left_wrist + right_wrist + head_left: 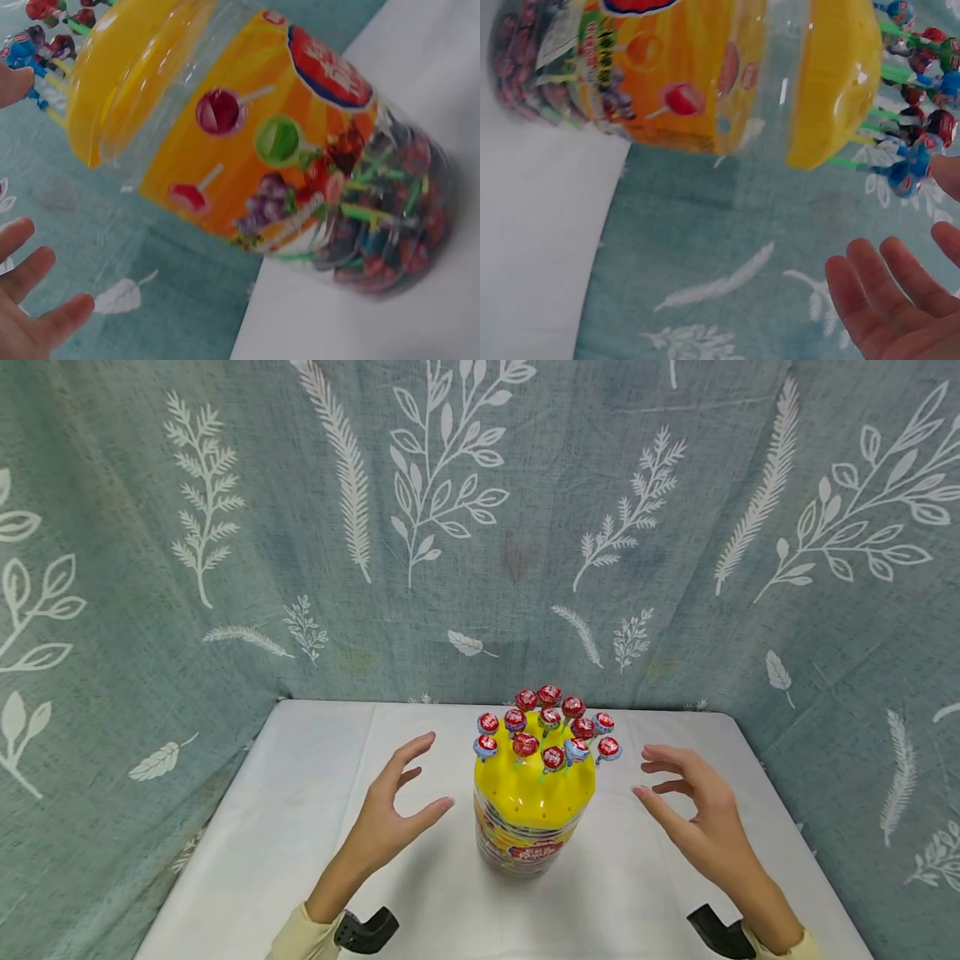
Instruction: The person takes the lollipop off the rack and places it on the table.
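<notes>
A clear plastic jar [531, 850] with a yellow lid [536, 799] stands upright on the table. Several wrapped lollipops [525, 745], mostly red with some blue, stick up by their stems from the lid's middle and back. Small holes dot the lid's front part. In the left wrist view more lollipops [394, 206] lie inside, below an orange label [225, 157]. To the left of the jar, my left hand [386, 817] is held apart from it, thumb and fingers spread. My right hand [701, 814] mirrors it on the right, also holding nothing, its fingers loosely bent.
A white cloth [300, 827] covers the table. Green-blue fabric [517, 568] with white leaf prints hangs behind and at both sides. Each wrist carries a black band [367, 932] near a pale yellow sleeve [303, 937].
</notes>
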